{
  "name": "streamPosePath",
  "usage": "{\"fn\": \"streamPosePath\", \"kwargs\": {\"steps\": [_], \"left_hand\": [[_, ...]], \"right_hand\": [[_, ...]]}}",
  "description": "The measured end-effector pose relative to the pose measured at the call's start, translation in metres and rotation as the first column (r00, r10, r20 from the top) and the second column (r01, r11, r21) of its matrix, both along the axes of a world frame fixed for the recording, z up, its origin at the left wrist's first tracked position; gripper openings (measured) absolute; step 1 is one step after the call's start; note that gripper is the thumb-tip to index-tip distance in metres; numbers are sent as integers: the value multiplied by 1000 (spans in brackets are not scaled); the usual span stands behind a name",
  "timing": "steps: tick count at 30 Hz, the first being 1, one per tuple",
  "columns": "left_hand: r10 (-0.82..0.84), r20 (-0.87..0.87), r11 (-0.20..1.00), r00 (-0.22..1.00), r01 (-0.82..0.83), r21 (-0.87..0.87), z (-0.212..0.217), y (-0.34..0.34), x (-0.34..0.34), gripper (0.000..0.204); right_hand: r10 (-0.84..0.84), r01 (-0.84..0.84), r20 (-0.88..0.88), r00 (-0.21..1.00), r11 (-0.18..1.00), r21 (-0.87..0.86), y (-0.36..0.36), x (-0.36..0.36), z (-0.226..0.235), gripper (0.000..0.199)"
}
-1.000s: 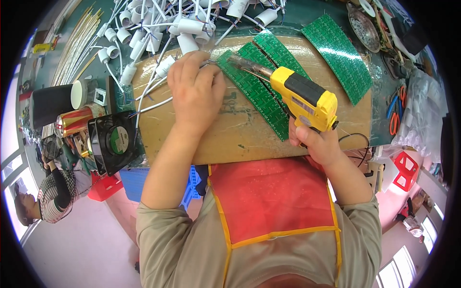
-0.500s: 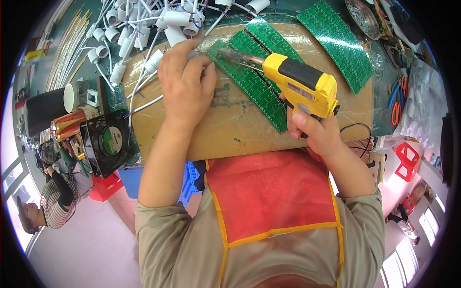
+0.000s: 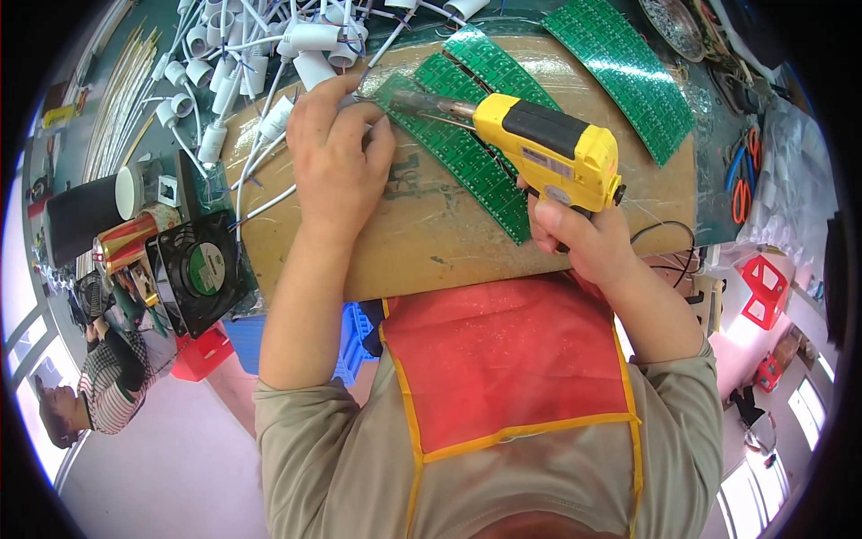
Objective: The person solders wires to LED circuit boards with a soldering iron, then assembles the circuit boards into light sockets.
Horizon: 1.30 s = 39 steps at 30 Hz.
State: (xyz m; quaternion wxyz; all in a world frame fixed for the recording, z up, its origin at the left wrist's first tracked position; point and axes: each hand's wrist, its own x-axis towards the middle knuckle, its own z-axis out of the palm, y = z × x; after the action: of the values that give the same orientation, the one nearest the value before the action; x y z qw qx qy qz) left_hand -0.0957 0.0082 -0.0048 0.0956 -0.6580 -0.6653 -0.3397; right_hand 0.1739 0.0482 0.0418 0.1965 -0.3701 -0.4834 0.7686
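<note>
Right hand [image 3: 579,232] grips soldering gun [image 3: 549,148], tip toward ten o'clock; if left hand [image 3: 337,166] pinches, I cannot tell. Soldering green circuit board [image 3: 467,172] seems underway; next needs steadiness.

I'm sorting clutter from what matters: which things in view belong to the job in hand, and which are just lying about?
Apparently in use:
yellow-and-black soldering gun, in the right hand
green board strips beneath it
white cabled sockets, heaped beyond the left hand

Apparently lying about:
black fan
red-and-gold can
clear plastic bags
</note>
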Motion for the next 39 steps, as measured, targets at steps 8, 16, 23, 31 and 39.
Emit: {"fn": "streamPosePath", "kwargs": {"steps": [8, 16, 23, 31, 39], "left_hand": [[-1, -4, 1000, 1000, 1, 5, 0, 1, 0, 12], [-11, -3, 1000, 1000, 11, 10, 0, 0, 0, 12], [-16, -4, 1000, 1000, 17, 23, -1, 1, -1, 13], [-19, -3, 1000, 1000, 19, 18, -1, 2, -1, 12], [-12, 7, 1000, 1000, 12, 7, 0, 1, -1, 11]], "right_hand": [[-1, 0, 17, 1000, 1000, 15, 0, -1, 1, 32], [-17, 17, -3, 1000, 1000, 18, -3, 0, -1, 34], [-12, 9, 52, 999, 998, 69, -3, -3, 1, 39], [-2, -3, 70, 998, 998, 71, -3, -5, 5, 37], [-34, 35, -18, 999, 999, 19, -3, 1, -1, 36]]}}
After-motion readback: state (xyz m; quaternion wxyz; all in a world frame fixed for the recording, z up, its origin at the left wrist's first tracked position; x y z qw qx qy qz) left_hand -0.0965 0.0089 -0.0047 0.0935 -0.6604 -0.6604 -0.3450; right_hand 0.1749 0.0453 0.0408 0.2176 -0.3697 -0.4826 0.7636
